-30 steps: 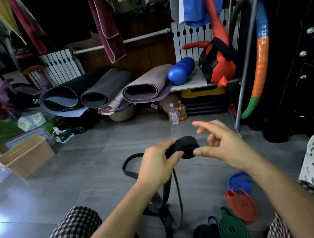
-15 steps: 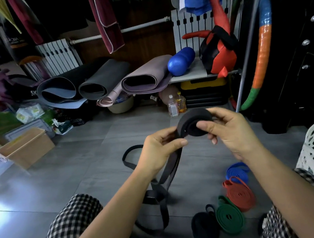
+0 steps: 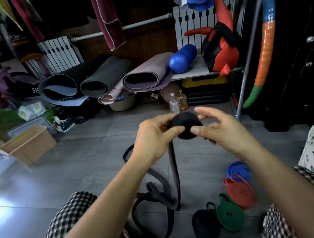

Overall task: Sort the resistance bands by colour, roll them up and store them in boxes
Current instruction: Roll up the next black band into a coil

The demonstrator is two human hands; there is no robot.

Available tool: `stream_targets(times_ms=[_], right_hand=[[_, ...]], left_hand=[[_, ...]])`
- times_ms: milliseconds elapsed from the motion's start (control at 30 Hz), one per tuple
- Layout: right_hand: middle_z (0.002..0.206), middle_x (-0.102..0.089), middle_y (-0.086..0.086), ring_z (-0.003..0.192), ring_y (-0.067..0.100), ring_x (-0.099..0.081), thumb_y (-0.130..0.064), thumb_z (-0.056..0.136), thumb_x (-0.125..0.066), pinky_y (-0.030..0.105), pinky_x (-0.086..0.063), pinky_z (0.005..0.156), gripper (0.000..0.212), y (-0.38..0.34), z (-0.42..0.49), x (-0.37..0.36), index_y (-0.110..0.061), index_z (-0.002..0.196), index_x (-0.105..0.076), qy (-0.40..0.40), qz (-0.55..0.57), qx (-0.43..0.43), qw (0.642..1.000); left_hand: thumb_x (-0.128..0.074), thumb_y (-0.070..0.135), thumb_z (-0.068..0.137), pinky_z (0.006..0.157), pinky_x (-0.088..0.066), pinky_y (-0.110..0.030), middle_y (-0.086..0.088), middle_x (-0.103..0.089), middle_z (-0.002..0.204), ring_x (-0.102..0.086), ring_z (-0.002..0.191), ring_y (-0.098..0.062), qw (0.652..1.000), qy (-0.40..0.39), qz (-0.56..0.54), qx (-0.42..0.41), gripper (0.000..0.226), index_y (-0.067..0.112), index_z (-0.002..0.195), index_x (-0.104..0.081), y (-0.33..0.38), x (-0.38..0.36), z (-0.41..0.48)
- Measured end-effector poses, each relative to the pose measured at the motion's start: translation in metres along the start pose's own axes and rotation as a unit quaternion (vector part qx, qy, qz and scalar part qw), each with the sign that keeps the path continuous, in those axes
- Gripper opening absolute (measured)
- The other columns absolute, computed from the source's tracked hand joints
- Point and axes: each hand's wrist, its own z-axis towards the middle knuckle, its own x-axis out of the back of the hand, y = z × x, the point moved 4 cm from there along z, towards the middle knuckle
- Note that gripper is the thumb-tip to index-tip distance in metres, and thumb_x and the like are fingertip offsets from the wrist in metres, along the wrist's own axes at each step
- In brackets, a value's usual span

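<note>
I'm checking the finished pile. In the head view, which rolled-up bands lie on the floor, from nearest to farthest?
black roll → green roll → red roll → blue roll, in a row running away at lower right.

Floor [image 3: 80, 163] of large grey tiles, glossy, with a bright patch of glare at the left edge. Rear wall [image 3: 145, 44] of dark wood panelling. A left radiator [image 3: 59, 51] and a right radiator [image 3: 191, 26], both white, with a white pipe [image 3: 125, 27] running between them. A maroon towel [image 3: 107, 18] hangs before the wall. Rolled up side by side below it: a black mat [image 3: 60, 87], a dark grey mat [image 3: 101, 80] and a mauve mat [image 3: 145, 76]. A pale shelf [image 3: 192, 72] to their right bears a blue roller [image 3: 183, 61] and a red-and-black bag [image 3: 220, 50]; a yellow-and-black case [image 3: 207, 91] sits beneath. Two bottles [image 3: 174, 104] stand on the floor nearby. A metal pole [image 3: 249, 53] and a blue, orange and green hoop [image 3: 264, 52] stand at right. Lighting dim overall.
</note>
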Motion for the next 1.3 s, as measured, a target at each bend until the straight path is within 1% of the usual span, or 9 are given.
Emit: stream_targets(times_ms=[67, 167, 300, 533, 800, 933, 1067, 1200, 1300], right_hand=[[0.099, -0.05, -0.015, 0.06, 0.004, -0.043, -0.02, 0.07, -0.077, 0.008, -0.038, 0.058, 0.059, -0.005, 0.0, 0.001, -0.031, 0.122, -0.051, -0.034, -0.162, 0.07, 0.984], [0.081, -0.048, -0.017, 0.068, 0.001, -0.043, -0.029, 0.071, -0.077, 0.01, -0.032, 0.062, 0.047, -0.006, -0.005, -0.01, -0.022, 0.115, -0.063, -0.094, -0.362, 0.124, 0.919], [0.076, -0.054, -0.01, 0.07, 0.005, -0.046, -0.029, 0.07, -0.077, 0.025, -0.036, 0.064, 0.033, -0.001, -0.004, -0.006, -0.017, 0.099, -0.069, -0.085, -0.367, 0.103, 0.92], [0.058, -0.058, -0.002, 0.044, 0.005, -0.038, -0.008, 0.067, -0.073, 0.015, -0.033, 0.043, 0.024, -0.003, -0.005, 0.002, -0.023, 0.084, -0.067, -0.058, 0.012, 0.049, 0.997], [0.062, -0.062, -0.003, 0.052, 0.011, -0.039, -0.022, 0.059, -0.07, 0.014, -0.032, 0.04, 0.026, 0.012, -0.007, -0.014, -0.014, 0.084, -0.069, 0.004, 0.236, -0.011, 0.972], [0.065, -0.064, -0.004, 0.049, 0.003, -0.043, -0.052, 0.033, -0.087, 0.013, -0.034, 0.04, 0.064, 0.018, -0.006, -0.025, -0.014, 0.082, -0.071, 0.014, 0.31, 0.006, 0.951], [0.072, -0.068, -0.003, 0.052, 0.001, -0.049, -0.048, 0.038, -0.087, 0.013, -0.038, 0.043, 0.054, 0.026, -0.01, -0.038, -0.017, 0.079, -0.074, -0.001, 0.368, -0.005, 0.93], [0.088, -0.062, -0.006, 0.057, 0.006, -0.053, -0.03, 0.064, -0.076, 0.02, -0.042, 0.052, 0.053, 0.016, -0.009, -0.02, -0.027, 0.114, -0.058, -0.04, 0.079, -0.013, 0.996], [0.097, -0.051, -0.019, 0.069, 0.003, -0.048, -0.026, 0.069, -0.078, 0.022, -0.041, 0.066, 0.067, 0.006, -0.008, -0.014, -0.037, 0.127, -0.046, -0.074, -0.232, 0.084, 0.966]], left_hand=[[-0.071, 0.017, 0.079, 0.087, -0.051, -0.037, 0.001, -0.072, 0.096, -0.066, 0.09, -0.016, 0.987, -0.06, 0.145, -0.018, 0.029, 0.022, 0.107, -0.069, -0.003, -0.004, -0.003], [-0.069, 0.023, 0.081, 0.083, -0.048, -0.035, 0.001, -0.071, 0.099, -0.061, 0.087, -0.016, 0.971, -0.116, 0.207, -0.017, 0.03, 0.026, 0.11, -0.068, -0.003, -0.016, -0.01], [-0.071, 0.017, 0.079, 0.092, -0.048, -0.034, -0.002, -0.07, 0.102, -0.063, 0.098, -0.015, 0.987, -0.101, 0.118, 0.042, 0.034, 0.02, 0.113, -0.065, -0.01, -0.02, -0.011], [-0.066, -0.004, 0.077, 0.077, -0.049, -0.014, 0.015, -0.073, 0.084, -0.066, 0.087, 0.001, 0.977, -0.08, -0.173, 0.099, 0.033, 0.024, 0.093, -0.066, -0.031, -0.024, -0.031], [-0.063, 0.0, 0.081, 0.068, -0.048, -0.011, 0.005, -0.074, 0.08, -0.068, 0.079, -0.004, 0.944, 0.057, -0.302, 0.118, 0.02, 0.017, 0.09, -0.069, -0.019, -0.03, -0.04], [-0.067, 0.013, 0.074, 0.061, -0.048, -0.012, 0.004, -0.073, 0.08, -0.065, 0.071, -0.002, 0.923, 0.077, -0.347, 0.145, 0.021, 0.015, 0.095, -0.069, -0.016, -0.032, -0.043], [-0.062, 0.001, 0.081, 0.066, -0.049, -0.011, 0.002, -0.074, 0.082, -0.068, 0.077, -0.003, 0.923, 0.097, -0.35, 0.126, 0.021, 0.012, 0.097, -0.068, -0.008, -0.029, -0.042], [-0.065, 0.003, 0.082, 0.077, -0.052, -0.02, 0.01, -0.073, 0.083, -0.068, 0.085, -0.005, 0.99, 0.041, -0.124, 0.044, 0.026, 0.027, 0.089, -0.068, -0.011, -0.003, -0.031], [-0.068, 0.017, 0.08, 0.081, -0.051, -0.04, 0.0, -0.072, 0.085, -0.066, 0.085, -0.018, 0.991, -0.062, 0.12, -0.024, 0.016, 0.026, 0.093, -0.07, -0.003, 0.004, -0.02]])
